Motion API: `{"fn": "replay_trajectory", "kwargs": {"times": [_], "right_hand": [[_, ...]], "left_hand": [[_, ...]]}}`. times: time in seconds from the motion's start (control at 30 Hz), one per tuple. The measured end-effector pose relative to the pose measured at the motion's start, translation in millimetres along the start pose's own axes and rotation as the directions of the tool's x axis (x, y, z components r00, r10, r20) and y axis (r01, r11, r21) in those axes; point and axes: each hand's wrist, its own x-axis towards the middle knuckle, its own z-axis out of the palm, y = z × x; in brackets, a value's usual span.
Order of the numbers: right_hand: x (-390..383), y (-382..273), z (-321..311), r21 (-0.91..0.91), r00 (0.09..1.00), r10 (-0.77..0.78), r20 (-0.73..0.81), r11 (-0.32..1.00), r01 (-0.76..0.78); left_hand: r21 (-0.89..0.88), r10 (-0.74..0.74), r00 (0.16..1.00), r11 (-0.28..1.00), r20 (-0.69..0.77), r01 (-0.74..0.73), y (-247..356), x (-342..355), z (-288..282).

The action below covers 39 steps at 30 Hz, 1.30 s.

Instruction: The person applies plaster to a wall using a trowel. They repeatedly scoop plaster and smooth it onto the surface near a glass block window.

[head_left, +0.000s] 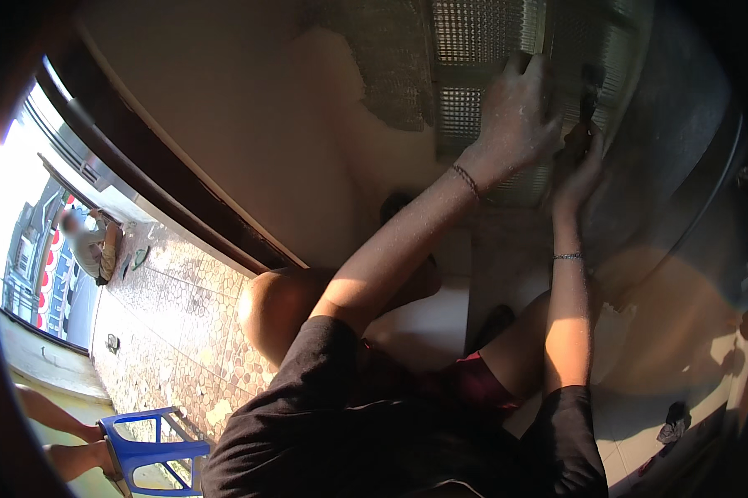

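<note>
Here the left hand presses open against the glass-block panel; the right hand grips a dark tool

1. Mesh panel stands at top centre, against the wall.
2. Left hand lies on the panel; right hand just right of it and lower, touching the panel.
3. Stool sits bottom left on the tiled floor.
4. Another person is far left, well apart.
</note>
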Motion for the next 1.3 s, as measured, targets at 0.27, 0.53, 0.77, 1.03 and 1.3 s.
{"fn": "replay_trajectory", "kwargs": {"times": [0.27,0.53,0.77,1.03,1.3], "right_hand": [[-14.3,12.2,42.6,0.046,0.995,-0.084,-0.05,0.995,0.087],[-37.3,-41.8,114.3,0.325,0.99,0.038,-0.139,0.946,0.009],[-112.6,-36.8,144.4,0.338,0.924,0.167,0.343,0.896,-0.287],[-181.4,0.7,207.1,0.369,0.725,0.041,0.688,0.84,-0.398],[-190.6,-19.2,217.4,0.352,0.734,-0.008,0.68,0.881,-0.316]], "left_hand": [[0.511,0.67,0.672,0.477,0.316,-0.715,-30.6,70.1,-60.4],[0.472,0.579,0.715,0.541,0.392,-0.696,-99.6,9.2,-83.9],[-0.06,-0.18,0.983,0.982,-0.036,0.178,-166.2,-79.4,-77.7],[-0.339,-0.595,0.801,0.768,-0.065,0.543,-243.0,-154.5,-76.3],[-0.32,-0.704,0.709,0.679,-0.028,0.661,-208.3,-139.7,-95.9]]}}
